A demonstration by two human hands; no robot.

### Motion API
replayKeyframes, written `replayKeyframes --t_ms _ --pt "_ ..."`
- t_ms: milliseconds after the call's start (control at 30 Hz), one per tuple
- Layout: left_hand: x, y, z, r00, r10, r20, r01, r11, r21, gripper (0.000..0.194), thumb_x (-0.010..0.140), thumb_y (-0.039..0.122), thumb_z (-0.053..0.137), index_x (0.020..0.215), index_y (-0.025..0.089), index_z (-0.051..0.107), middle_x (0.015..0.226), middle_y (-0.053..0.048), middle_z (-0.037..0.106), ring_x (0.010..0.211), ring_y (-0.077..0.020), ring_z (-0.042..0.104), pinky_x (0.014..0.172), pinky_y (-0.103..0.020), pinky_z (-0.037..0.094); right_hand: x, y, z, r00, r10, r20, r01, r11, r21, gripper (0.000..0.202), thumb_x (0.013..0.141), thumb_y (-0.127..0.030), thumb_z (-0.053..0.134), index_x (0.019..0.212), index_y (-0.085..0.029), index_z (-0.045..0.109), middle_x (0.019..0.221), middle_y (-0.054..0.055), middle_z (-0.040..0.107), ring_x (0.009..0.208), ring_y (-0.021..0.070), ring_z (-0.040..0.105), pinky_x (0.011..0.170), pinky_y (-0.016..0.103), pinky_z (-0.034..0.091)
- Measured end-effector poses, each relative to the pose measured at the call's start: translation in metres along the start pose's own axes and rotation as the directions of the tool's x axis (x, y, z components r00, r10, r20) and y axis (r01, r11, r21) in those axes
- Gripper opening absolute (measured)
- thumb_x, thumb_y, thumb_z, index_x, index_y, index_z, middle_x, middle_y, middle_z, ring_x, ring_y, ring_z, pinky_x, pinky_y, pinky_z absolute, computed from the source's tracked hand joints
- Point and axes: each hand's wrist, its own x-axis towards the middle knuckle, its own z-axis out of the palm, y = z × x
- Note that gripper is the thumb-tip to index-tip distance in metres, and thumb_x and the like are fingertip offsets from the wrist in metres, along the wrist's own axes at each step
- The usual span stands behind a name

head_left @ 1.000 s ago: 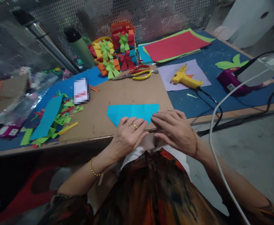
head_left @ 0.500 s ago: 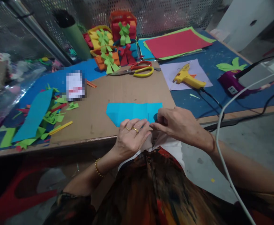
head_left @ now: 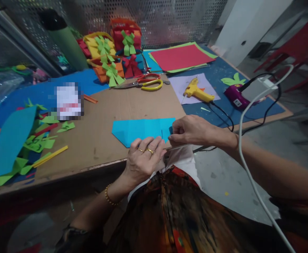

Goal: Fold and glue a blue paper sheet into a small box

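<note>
Blue paper (head_left: 140,130): creased, slit; right end seems unfinished. Your left hand (head_left: 143,159) presses flat; right hand (head_left: 193,129) curls there, grip unclear.

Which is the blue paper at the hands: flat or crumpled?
Flat: the blue paper lies along the cardboard, faint creases showing. Doubled over or single layer: cannot tell.

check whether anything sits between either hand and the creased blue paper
Nothing visible: the left hand rests on the near edge of the creased blue paper, the right hand is at its right end. The scissors lie beyond it.
</note>
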Motion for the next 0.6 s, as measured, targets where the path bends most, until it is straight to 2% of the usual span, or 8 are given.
replayKeyframes --t_ms 200,400,500,533,600 --pt "-0.003 -0.001 0.002 1.000 -0.004 0.014 0.004 0.999 -0.037 0.029 0.096 0.021 0.069 0.124 0.014 0.071 0.113 -0.011 0.081 0.102 -0.0249 0.071 0.092 -0.041 0.042 0.004 0.009 -0.004 0.998 0.024 -0.061 -0.021 0.999 0.049 0.018 0.083 -0.025 0.066 0.066 -0.020 0.063 0.056 -0.003 0.053 0.055 0.0118 0.042 0.056 0.028 0.029" --pt "-0.001 0.000 0.000 1.000 0.000 -0.002 0.000 1.000 -0.020 0.020 0.096 0.020 0.069 0.115 0.012 0.073 0.110 -0.011 0.081 0.099 -0.0241 0.071 0.091 -0.040 0.042 0.002 0.022 -0.004 0.989 0.043 -0.141 -0.034 0.997 0.066 0.028 0.083 -0.022 0.064 0.057 -0.021 0.052 0.054 -0.002 0.051 0.054 0.0121 0.042 0.056 0.028 0.029" --pt "0.002 0.001 -0.002 1.000 0.006 0.003 -0.006 1.000 -0.006 0.020 0.096 0.020 0.069 0.112 0.009 0.072 0.108 -0.012 0.081 0.098 -0.0241 0.071 0.091 -0.040 0.041 -0.004 0.026 0.003 0.942 0.062 -0.330 -0.048 0.998 0.051 0.024 0.087 -0.028 0.062 0.065 -0.021 0.058 0.060 0.000 0.057 0.056 0.0141 0.048 0.057 0.029 0.031" --pt "0.003 0.001 -0.002 1.000 0.007 0.007 -0.007 1.000 0.003 0.020 0.096 0.020 0.068 0.112 0.008 0.072 0.108 -0.012 0.081 0.098 -0.0239 0.070 0.091 -0.040 0.041 -0.007 0.027 0.007 0.915 0.030 -0.402 -0.009 0.998 0.055 0.021 0.090 -0.031 0.061 0.072 -0.020 0.062 0.064 0.002 0.060 0.058 0.0148 0.051 0.058 0.029 0.033" --pt "0.005 0.003 -0.003 1.000 0.003 0.025 -0.004 1.000 0.021 0.019 0.099 0.021 0.064 0.111 0.009 0.071 0.106 -0.012 0.080 0.098 -0.0235 0.069 0.091 -0.040 0.041 -0.012 0.026 0.016 0.866 -0.117 -0.486 0.160 0.986 0.048 0.022 0.097 -0.035 0.055 0.091 -0.019 0.069 0.079 0.005 0.068 0.065 0.0161 0.058 0.062 0.029 0.040"
